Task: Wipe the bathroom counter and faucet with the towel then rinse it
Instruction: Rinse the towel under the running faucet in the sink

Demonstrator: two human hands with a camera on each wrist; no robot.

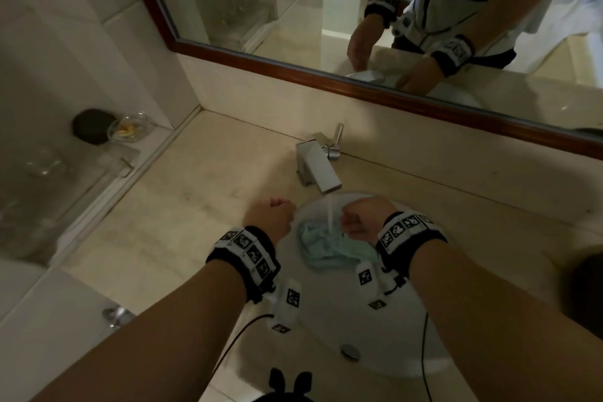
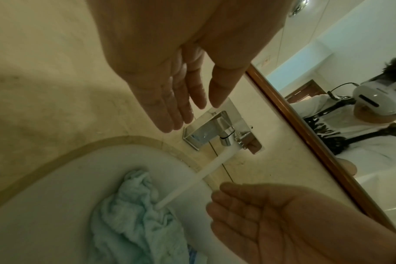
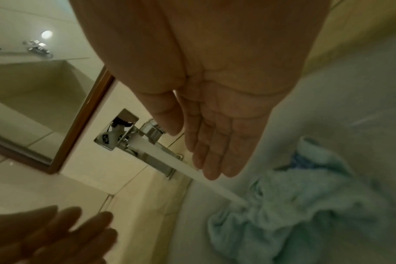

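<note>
Both hands hover empty with fingers straight: the left hand (image 1: 272, 217) over the sink's (image 1: 385, 330) left rim, the right hand (image 1: 362, 219) over the basin. Between them, faucet (image 1: 318, 170) water strikes the crumpled towel (image 1: 329, 246), lying centre frame, long axis running toward lower right.

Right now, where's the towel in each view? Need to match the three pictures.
Head: towel lies bunched in the sink, centre frame, between the two wrists.
Left wrist: towel at bottom centre-left, in the sink.
Right wrist: towel at lower right, in the sink.
Shared landmark: the water stream from the faucet lands on the towel in all three views.
</note>
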